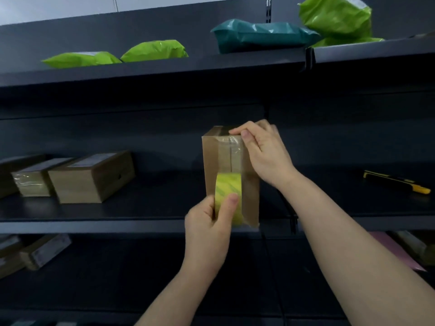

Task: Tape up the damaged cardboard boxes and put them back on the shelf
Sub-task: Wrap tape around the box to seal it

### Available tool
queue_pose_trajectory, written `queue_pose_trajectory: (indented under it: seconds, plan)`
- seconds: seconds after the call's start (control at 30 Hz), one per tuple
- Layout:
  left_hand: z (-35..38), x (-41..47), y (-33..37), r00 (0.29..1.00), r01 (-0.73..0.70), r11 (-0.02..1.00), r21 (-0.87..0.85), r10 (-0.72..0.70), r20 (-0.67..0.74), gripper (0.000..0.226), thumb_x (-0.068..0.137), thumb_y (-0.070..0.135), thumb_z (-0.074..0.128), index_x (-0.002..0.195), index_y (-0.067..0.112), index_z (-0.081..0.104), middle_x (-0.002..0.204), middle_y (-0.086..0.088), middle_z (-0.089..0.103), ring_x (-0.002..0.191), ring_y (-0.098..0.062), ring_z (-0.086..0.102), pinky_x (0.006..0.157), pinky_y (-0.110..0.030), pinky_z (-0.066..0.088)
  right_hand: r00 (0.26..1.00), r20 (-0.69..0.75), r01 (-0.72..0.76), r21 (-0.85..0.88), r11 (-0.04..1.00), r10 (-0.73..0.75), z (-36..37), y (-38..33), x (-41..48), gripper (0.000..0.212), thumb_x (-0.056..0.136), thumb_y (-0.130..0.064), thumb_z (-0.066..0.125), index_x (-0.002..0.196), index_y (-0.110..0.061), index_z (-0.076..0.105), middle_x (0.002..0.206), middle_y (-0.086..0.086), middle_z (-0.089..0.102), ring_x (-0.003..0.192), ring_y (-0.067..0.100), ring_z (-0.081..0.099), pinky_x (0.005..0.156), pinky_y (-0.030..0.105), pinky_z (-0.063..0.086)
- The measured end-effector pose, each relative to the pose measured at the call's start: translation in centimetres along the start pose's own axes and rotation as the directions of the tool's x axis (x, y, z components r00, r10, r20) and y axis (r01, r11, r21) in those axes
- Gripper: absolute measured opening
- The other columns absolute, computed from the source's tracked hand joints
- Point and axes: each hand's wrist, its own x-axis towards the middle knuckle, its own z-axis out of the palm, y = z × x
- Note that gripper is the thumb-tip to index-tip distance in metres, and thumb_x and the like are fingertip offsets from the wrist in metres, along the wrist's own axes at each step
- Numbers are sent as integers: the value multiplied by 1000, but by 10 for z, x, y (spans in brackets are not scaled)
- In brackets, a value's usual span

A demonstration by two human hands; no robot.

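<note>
A cardboard box [210, 158] stands upright on the front edge of the middle shelf [117, 223]. It is closed (contents hidden), and a strip of clear tape runs down its face to the yellow tape roll [227, 184]. The left hand [207, 229] has its fingers [229, 204] clamped on the roll. The right hand [266, 151] grips the box's top, thumb pressing the tape. Other boxes [91, 177] sit to the left, a utility knife [397, 182] well to the right, and green mailer bags [153, 51] on the shelf above.

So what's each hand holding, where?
Left hand grips yellow-green tape roll across its rim; right hand holds upright brown cardboard box at its top corner.
</note>
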Motion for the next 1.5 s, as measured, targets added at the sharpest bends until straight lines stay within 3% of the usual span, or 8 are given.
queue_pose_trajectory:
  seconds: [0.1,0.27,0.33,0.6,0.93,1.03,1.2,1.5]
  plan:
    - [3,-20,-17,981,193,981,-8,-194,-12,49,82,58,56,57,15,60,51,3,61,50,-5,57,56,-23,45,1000,0,-7,11,1000,7,1,2,0,31,103,-35,32,111,-36,63,102,-9,47,108,8,37,90,40,38]
    - [4,-41,-36,994,98,995,-2,-98,45,42,86,53,59,73,14,68,64,-4,70,63,-17,67,63,-33,53,1000,3,-15,16,1000,15,0,1,1,31,103,-33,33,110,-35,63,100,-12,45,109,8,36,95,44,38]
    - [5,-43,-44,981,189,982,-2,-188,41,46,91,51,58,73,9,68,62,-7,69,61,-17,66,64,-35,54,1000,-4,-10,21,1000,10,1,1,2,31,103,-33,33,109,-35,63,97,-13,44,109,9,37,96,46,38]
    - [14,-30,-48,737,663,745,74,-667,110,59,93,56,54,90,-1,70,59,-8,69,49,-11,67,50,-17,51,1000,-3,-1,29,1000,1,1,2,1,31,103,-32,33,109,-33,63,99,-10,45,110,10,37,95,43,39]
    - [17,-13,-52,642,763,640,96,-767,9,62,87,64,59,87,3,68,68,-13,72,57,-22,68,60,-26,57,1000,-20,21,35,999,-20,3,5,2,31,103,-31,34,111,-31,64,97,-12,43,109,12,38,95,42,38]
    - [16,-9,-52,626,775,625,98,-779,21,65,86,64,60,94,1,70,68,-11,71,53,-20,68,51,-25,56,1000,-20,24,30,999,-23,3,5,2,31,103,-31,34,111,-31,64,99,-11,43,110,12,38,94,41,38]
    - [17,-3,-54,607,787,607,114,-794,39,66,82,70,60,101,7,71,88,-9,74,81,-25,71,83,-40,60,999,-19,29,29,999,-28,2,6,2,31,103,-31,34,112,-30,64,103,-7,45,111,11,37,88,35,35]
    - [9,10,-40,568,821,569,45,-822,21,55,76,60,75,91,8,68,73,-9,67,64,-23,65,59,-34,58,999,31,22,24,999,-23,-1,4,-3,26,86,-51,59,109,-38,59,104,-14,41,112,8,35,88,34,38]
